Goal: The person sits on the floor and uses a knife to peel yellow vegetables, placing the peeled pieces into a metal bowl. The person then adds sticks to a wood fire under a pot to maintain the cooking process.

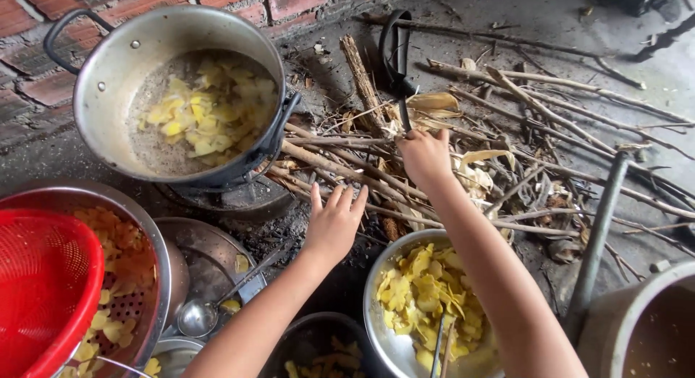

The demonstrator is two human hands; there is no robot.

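Two bare hands are stretched out over a heap of firewood sticks [376, 168] that lies on the sooty ground just right of a large metal pot [174, 96]. The right hand [425, 157] is set down on the heap on its far side from the pot, beside dry yellow husks [434, 103]. Its fingers [413, 136] are curled together around a thin dark stick [404, 114], which rises from the fist toward a black curved handle [394, 52] lying farther up the ground; whether the stick and the handle are one piece cannot be told. The left hand [334, 222] is held flat, palm down, below and to the right of the pot. Its fingers [337, 198] are spread apart and straight, nothing is clasped in them, and their tips are seen just at the nearest sticks of the heap; actual contact cannot be told.

The pot is seated on a blackened stove ring and is filled with pale yellow slices in frothing liquid. More yellow slices are held in a steel bowl [376, 291] below the right forearm, well below the pot. A red plastic strainer [43, 291] is nested in a perforated metal colander [156, 277] below the pot, at the left, and a metal ladle [199, 316] is laid beside it.
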